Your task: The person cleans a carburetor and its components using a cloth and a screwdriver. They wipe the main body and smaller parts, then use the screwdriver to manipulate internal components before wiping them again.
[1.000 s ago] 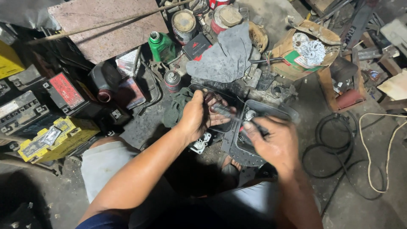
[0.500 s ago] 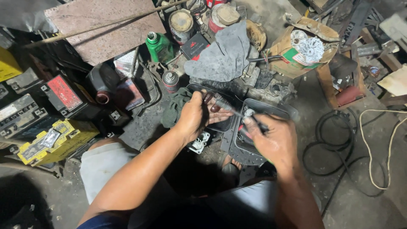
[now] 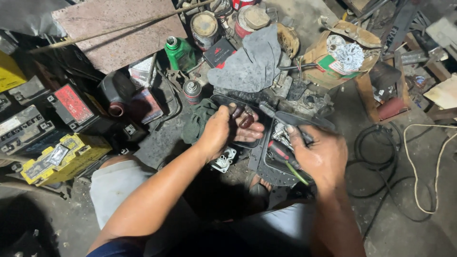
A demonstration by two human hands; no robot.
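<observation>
Greasy, stiff, probably slippery: small dark part (image 3: 246,120) pinched in left hand (image 3: 223,128); right hand (image 3: 320,154) clenched on thin tool (image 3: 297,133) over black tray (image 3: 266,166); best gripped at ends.

Left hand (image 3: 223,127): forearm bare, extended forward from lower left, palm turned down and inward, fingers (image 3: 248,131) loosely curled, grease-stained. Right hand (image 3: 320,154): forearm bare, raised from lower right, back of hand uppermost, fingers bent downward, thumb extended forward.
</observation>
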